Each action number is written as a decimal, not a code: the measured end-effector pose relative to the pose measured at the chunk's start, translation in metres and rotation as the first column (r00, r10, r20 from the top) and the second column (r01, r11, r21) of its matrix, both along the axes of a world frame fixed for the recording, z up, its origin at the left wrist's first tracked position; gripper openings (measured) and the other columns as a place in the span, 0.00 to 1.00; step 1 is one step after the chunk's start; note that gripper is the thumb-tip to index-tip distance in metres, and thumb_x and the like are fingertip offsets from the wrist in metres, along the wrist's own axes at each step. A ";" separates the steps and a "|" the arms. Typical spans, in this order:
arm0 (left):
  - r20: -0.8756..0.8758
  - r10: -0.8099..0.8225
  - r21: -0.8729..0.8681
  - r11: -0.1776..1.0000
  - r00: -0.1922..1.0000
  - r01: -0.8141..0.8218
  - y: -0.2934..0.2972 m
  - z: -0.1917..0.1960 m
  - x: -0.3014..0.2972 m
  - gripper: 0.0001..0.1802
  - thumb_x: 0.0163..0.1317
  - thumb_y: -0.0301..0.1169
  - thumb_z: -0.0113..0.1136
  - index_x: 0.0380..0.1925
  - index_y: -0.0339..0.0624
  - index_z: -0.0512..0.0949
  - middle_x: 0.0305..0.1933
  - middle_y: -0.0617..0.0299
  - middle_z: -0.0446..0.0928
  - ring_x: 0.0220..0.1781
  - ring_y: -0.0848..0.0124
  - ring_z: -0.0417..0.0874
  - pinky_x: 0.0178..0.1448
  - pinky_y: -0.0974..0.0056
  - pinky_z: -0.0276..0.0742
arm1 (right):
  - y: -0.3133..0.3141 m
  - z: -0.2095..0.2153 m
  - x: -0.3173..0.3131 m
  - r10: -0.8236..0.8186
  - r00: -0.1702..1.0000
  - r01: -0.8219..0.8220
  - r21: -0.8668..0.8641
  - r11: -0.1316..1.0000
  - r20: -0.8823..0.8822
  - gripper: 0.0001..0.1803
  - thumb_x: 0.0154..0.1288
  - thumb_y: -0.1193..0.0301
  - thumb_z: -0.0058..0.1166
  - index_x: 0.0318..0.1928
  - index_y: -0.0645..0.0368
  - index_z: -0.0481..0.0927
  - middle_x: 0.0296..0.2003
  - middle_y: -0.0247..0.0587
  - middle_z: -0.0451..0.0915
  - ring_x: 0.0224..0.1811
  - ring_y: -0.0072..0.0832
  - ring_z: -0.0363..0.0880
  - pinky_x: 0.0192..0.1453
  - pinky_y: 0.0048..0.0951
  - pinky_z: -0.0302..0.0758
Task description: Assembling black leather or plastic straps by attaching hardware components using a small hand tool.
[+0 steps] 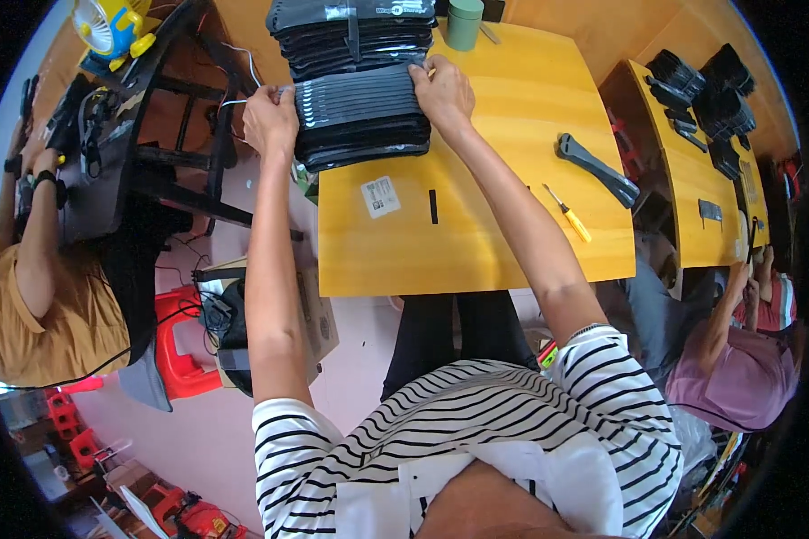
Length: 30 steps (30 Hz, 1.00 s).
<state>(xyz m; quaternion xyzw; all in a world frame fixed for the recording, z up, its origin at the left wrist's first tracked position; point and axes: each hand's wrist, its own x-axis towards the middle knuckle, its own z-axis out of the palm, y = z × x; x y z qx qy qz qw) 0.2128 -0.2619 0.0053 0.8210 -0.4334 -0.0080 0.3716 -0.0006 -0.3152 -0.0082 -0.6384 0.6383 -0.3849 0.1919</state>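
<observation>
At the far left of the yellow table (377,269) my two hands grip a flat pack of black straps (355,97), the straps lying side by side with pale marks along their left ends. My left hand (271,121) is closed on its left edge. On its right upper corner, the fingers of my right hand (443,90) are pinched. The pack rests on top of a stack of similar black packs (368,148). Just behind stands a taller stack of black packs (351,40). Where the fingertips curl under the edges, they are hidden.
On the table lie a white label (380,197), a short black strip (433,207), a yellow-handled screwdriver (574,222) and a bundle of black straps (598,171). A green canister (464,24) stands at the back. Co-workers sit at tables left and right; a red stool (184,346) is at left.
</observation>
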 end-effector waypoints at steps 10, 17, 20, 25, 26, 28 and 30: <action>-0.013 -0.048 -0.103 0.994 0.999 0.046 -0.006 -0.037 0.008 0.15 0.51 0.37 0.62 0.38 0.46 0.78 0.31 0.55 0.74 0.38 0.58 0.76 0.43 0.57 0.70 | 0.006 -0.025 0.001 0.020 0.999 -0.018 -0.072 0.997 0.030 0.16 0.55 0.60 0.54 0.37 0.58 0.72 0.34 0.50 0.77 0.39 0.46 0.76 0.42 0.42 0.70; -0.047 -0.066 -0.194 0.979 0.997 0.056 -0.008 -0.038 0.002 0.12 0.52 0.36 0.61 0.36 0.46 0.80 0.30 0.55 0.74 0.36 0.60 0.76 0.42 0.59 0.71 | 0.009 -0.012 -0.011 0.049 0.990 -0.042 -0.051 0.998 0.130 0.16 0.58 0.59 0.50 0.35 0.61 0.72 0.34 0.51 0.76 0.40 0.47 0.75 0.43 0.43 0.69; 0.029 -0.122 -0.271 0.955 0.992 0.125 -0.010 -0.037 0.007 0.15 0.51 0.38 0.62 0.35 0.39 0.80 0.25 0.53 0.75 0.30 0.61 0.77 0.38 0.60 0.71 | 0.012 -0.010 -0.018 0.025 0.982 0.003 -0.151 0.989 0.187 0.18 0.59 0.55 0.48 0.34 0.59 0.74 0.30 0.50 0.77 0.37 0.44 0.76 0.41 0.40 0.69; 0.068 -0.016 -0.354 0.934 0.998 0.040 0.011 -0.019 0.020 0.20 0.51 0.39 0.64 0.36 0.33 0.78 0.31 0.53 0.78 0.30 0.69 0.77 0.36 0.66 0.72 | 0.041 -0.015 -0.085 0.088 0.991 -0.061 -0.249 0.966 0.099 0.13 0.58 0.61 0.49 0.33 0.59 0.76 0.30 0.47 0.76 0.34 0.41 0.75 0.39 0.37 0.70; -0.016 -0.097 -0.481 0.873 0.995 0.077 0.014 -0.014 0.014 0.18 0.52 0.37 0.63 0.37 0.34 0.78 0.32 0.56 0.78 0.30 0.72 0.76 0.35 0.68 0.71 | 0.043 -0.020 -0.115 0.033 0.999 -0.037 -0.264 0.964 -0.019 0.11 0.57 0.63 0.51 0.33 0.58 0.76 0.30 0.45 0.76 0.34 0.40 0.76 0.39 0.36 0.71; -0.227 -0.387 -0.712 0.692 0.894 0.119 0.028 0.016 -0.018 0.12 0.58 0.31 0.58 0.38 0.34 0.78 0.33 0.63 0.76 0.29 0.79 0.72 0.35 0.74 0.69 | 0.046 -0.035 -0.184 -0.114 0.975 0.059 -0.275 0.960 -0.190 0.09 0.53 0.66 0.55 0.34 0.56 0.77 0.30 0.41 0.76 0.33 0.37 0.76 0.38 0.36 0.72; -0.500 -0.600 -0.715 0.693 0.624 0.092 0.067 0.062 -0.060 0.15 0.62 0.31 0.53 0.45 0.31 0.74 0.35 0.60 0.76 0.32 0.78 0.73 0.36 0.73 0.69 | 0.054 -0.034 -0.247 -0.193 0.937 0.172 -0.099 0.980 -0.290 0.15 0.46 0.67 0.61 0.37 0.54 0.76 0.34 0.40 0.76 0.38 0.35 0.74 0.44 0.36 0.71</action>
